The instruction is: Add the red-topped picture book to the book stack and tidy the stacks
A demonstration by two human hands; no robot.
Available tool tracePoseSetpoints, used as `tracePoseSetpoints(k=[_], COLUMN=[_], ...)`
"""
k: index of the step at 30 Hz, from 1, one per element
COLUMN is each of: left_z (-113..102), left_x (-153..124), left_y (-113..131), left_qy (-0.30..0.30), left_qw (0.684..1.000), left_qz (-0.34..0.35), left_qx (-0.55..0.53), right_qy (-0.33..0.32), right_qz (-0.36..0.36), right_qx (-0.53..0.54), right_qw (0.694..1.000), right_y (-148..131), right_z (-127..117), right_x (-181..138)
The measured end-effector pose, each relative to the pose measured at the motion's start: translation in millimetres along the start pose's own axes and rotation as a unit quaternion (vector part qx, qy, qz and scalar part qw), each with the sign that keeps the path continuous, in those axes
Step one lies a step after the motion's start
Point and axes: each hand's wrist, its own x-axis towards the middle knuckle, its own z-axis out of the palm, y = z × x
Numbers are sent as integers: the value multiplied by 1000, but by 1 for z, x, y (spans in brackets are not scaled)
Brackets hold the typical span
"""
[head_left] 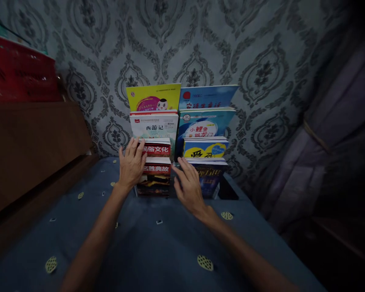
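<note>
Two columns of books stand upright against the wall, taller ones behind shorter ones. My left hand [131,164] rests, fingers spread, at the left edge of the red-banded books [156,169] in the left column. Behind those rise a white book [153,125] and a yellow book [152,97]. My right hand [187,182] is open at the left front of the dark purple book [211,178] in the right column; whether it touches the cover I cannot tell. A blue-and-yellow book [203,149], a teal book [208,121] and a blue book [209,95] stand behind it.
The books stand on a dark blue patterned cloth [158,251]. A black flat object [228,190] lies by the right column. On the left is a brown wooden cabinet [33,150] with a red box [21,71] on top. A curtain [319,134] hangs at the right.
</note>
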Motion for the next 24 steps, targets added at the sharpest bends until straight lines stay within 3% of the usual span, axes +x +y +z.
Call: tracePoseSetpoints(k=[8, 15, 24], left_z=[-1, 10, 26], left_x=[-17, -52, -55], left_y=[10, 22, 23], left_qy=[39, -3, -11], left_qw=[999, 995, 998], left_qz=[10, 99, 58], left_qx=[-25, -29, -33], right_qy=[-17, -59, -55], right_qz=[-2, 22, 69], right_qx=[9, 82, 118], right_qw=[1000, 995, 989], right_y=[11, -8, -15], right_z=[-22, 1, 20], right_x=[-16, -17, -16])
